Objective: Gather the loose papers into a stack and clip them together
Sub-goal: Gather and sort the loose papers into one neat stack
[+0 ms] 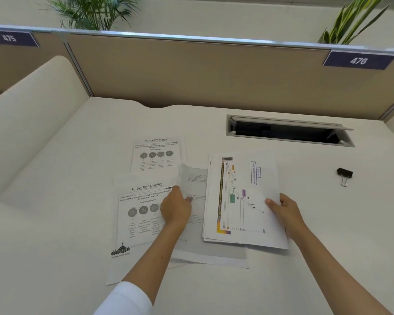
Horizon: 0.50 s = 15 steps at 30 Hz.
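Left hand [176, 206]: resting on the text sheet [195, 214] in the middle of the spread, fingers down on the paper and one fingertip poking forward. Looks pretty relaxed, more pressing than gripping, though I can't see under the palm.
Right hand [284, 209]: got the right edge of the chart stack [243, 198] pinched, thumb on top, the other fingers tucked underneath.
Chart stack: a few sheets roughly squared up, colour chart on top, lying partly over the text sheet.
Text sheet: its far edge curls up a bit, and it overlaps the near handout [137, 223].
Near handout: black-and-white page with 4 round icons and a logo at the bottom, left of the left hand, with that wrist lying across it.
Far handout [156, 154]: same print, further back on the desk [55, 223], its near edge tucked under the others.
Clip [344, 175]: black binder clip, off on its own to the right, well apart from the papers.
Cable slot [287, 130]: open flap in the desk behind the stack.
Partition [191, 71]: tan, with tags reading 475 and 476, plants behind it.
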Each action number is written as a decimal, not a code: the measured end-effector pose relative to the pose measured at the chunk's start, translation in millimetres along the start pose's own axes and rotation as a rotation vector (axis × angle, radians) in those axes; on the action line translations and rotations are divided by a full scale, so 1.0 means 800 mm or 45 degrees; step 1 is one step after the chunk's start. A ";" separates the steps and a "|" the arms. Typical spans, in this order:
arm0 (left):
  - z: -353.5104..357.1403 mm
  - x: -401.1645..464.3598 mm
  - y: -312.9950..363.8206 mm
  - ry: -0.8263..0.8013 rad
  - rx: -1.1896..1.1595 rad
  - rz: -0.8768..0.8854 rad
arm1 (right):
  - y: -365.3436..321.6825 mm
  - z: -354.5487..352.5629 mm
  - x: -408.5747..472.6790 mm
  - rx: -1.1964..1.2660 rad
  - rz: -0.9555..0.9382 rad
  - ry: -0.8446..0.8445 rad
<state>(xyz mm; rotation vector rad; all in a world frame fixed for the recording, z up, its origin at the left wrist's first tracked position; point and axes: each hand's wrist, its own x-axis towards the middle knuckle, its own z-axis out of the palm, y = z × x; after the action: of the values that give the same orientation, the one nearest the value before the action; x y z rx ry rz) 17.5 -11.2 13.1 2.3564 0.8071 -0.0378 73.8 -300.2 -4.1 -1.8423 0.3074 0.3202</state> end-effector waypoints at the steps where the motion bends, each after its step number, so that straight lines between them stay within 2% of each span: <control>1: -0.004 0.001 0.000 0.029 -0.034 0.038 | 0.000 0.002 -0.002 -0.005 -0.007 0.004; 7: -0.054 0.017 0.033 0.353 -0.198 0.248 | -0.003 0.005 -0.009 -0.009 -0.042 0.031; 13: -0.115 0.025 0.094 0.695 -0.382 0.689 | -0.009 0.004 -0.010 -0.102 -0.066 0.023; 15: -0.128 0.023 0.113 0.744 -0.452 0.777 | -0.011 0.004 -0.011 -0.122 -0.068 0.018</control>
<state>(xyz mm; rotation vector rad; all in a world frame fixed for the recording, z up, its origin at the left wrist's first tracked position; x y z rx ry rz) 65.6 3.2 141.3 2.1767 0.2686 0.9979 68.4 -294.5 5.9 -1.9440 0.2557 0.2891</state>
